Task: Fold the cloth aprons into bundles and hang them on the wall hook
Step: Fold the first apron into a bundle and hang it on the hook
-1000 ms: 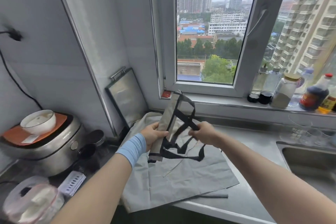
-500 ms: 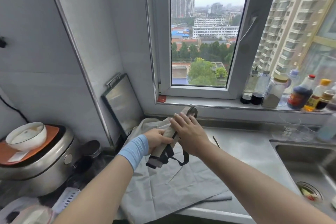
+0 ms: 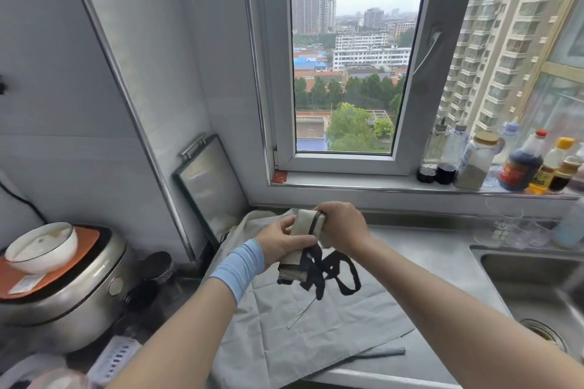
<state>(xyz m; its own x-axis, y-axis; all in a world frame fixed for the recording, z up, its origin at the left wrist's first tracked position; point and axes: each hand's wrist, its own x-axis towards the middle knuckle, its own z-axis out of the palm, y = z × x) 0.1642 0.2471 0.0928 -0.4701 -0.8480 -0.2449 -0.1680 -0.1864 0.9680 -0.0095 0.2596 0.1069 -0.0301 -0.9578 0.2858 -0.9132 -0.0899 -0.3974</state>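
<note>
1. A single head-worn wide-angle camera looks forward and down from the person's standing height.
2. It faces the window [image 3: 344, 73] above the table [image 3: 442, 265].
3. Both forearms reach in close from the bottom edge.

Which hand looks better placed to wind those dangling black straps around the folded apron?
Probably the right hand: it only caps the top of the folded apron, while the left hand grips its middle; the black straps hang right of that grip.

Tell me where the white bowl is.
The white bowl sits at the far left of the head view, atop the rice cooker, left of both hands.
</note>
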